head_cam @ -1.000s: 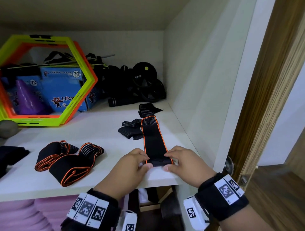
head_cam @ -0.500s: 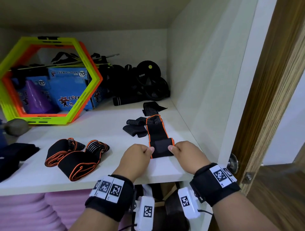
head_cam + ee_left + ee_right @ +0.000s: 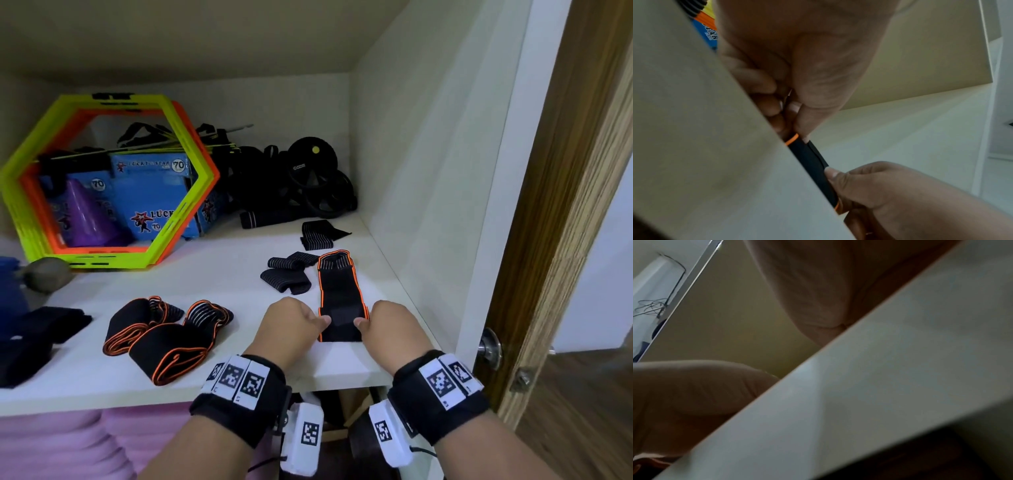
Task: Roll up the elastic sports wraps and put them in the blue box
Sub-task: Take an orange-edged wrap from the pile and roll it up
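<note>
Three orange-edged wraps (image 3: 340, 298) lay on the shelf (image 3: 219, 274), four grey-striped black wraps (image 3: 286, 281), two hands (image 3: 289, 325), two blue boxes (image 3: 150, 192), one purple cone (image 3: 85, 216).

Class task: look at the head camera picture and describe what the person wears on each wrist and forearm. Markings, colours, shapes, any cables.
Both forearms are bare, with no sleeves. The left hand and right hand each have a wide black wristband carrying white tags printed with black square-pattern codes. Under each wrist hangs a white boxy camera unit with its own code marker. A thin black cable trails from the right one.
</note>
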Available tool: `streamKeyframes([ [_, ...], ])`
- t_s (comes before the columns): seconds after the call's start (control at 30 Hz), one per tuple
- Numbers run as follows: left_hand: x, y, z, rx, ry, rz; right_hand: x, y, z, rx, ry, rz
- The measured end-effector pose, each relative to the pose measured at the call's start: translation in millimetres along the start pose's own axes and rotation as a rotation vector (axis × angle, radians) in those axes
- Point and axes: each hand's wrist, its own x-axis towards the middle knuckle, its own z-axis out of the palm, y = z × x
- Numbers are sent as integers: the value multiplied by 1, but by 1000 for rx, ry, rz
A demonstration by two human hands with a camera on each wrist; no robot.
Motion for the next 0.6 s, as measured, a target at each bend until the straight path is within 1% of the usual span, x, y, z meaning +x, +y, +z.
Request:
streamKeyframes([
  [0.1,-1,-2,1,-43,30,50,-4,1,-1,96,56,-45],
  [0.17,-2,-4,1,-40,44,90,-5,1,-2,78,38,-84],
  [0.3,-3,0,-6,-45,67,162,-3,2,-6,-3,-3,-103],
  [0.33,-4,1,-8,-17,63,182,-3,2,-7,-25,-21,-107],
  [0.37,-1,1,-7,19,43,218,-3,1,-8,-42,-40,-111],
  [0.43,4,2,-5,169,-32,286,-5,2,-12,-61,-88,-118],
  [0.5,9,0,-3,337,-118,280,-7,6,-16,-66,-151,-127],
  [0.53,10,-2,-4,386,-166,240,-8,7,-19,-63,-190,-134],
  [0.6,11,-6,-6,419,-217,170,-7,9,-24,-76,-260,-146],
])
